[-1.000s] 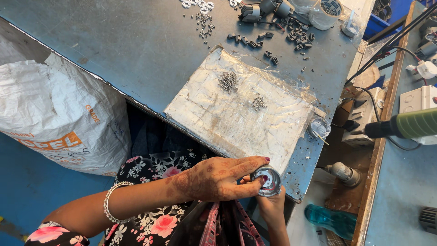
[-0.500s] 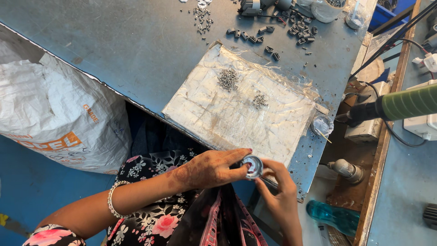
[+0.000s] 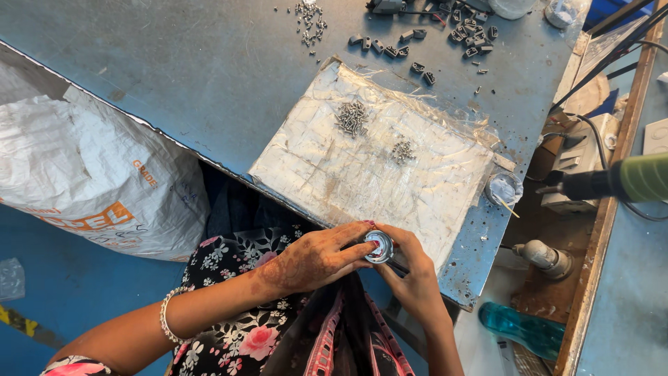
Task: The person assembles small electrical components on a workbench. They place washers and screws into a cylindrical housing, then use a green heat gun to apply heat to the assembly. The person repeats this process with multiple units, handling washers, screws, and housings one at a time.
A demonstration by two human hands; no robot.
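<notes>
Both hands meet over my lap at the near edge of the grey metal table (image 3: 174,76). My left hand (image 3: 313,259) pinches a small round silver part (image 3: 379,246) from the left with thumb and fingers. From the right and below, my right hand (image 3: 416,278) cups the same part; a thin dark piece sticks out under it. Just beyond the hands lies a foil-wrapped board (image 3: 334,174) carrying two small heaps of screws (image 3: 353,117).
A white woven sack (image 3: 83,174) stands at the left beside the table. Small dark parts (image 3: 431,42) and more screws (image 3: 309,17) lie at the table's far side. A green-handled power tool (image 3: 626,179), a small cup (image 3: 502,188) and a teal bottle (image 3: 522,329) sit at the right.
Both hands have shifted slightly left and closer together with the round part; my right hand has come up from below and now closes around it.
</notes>
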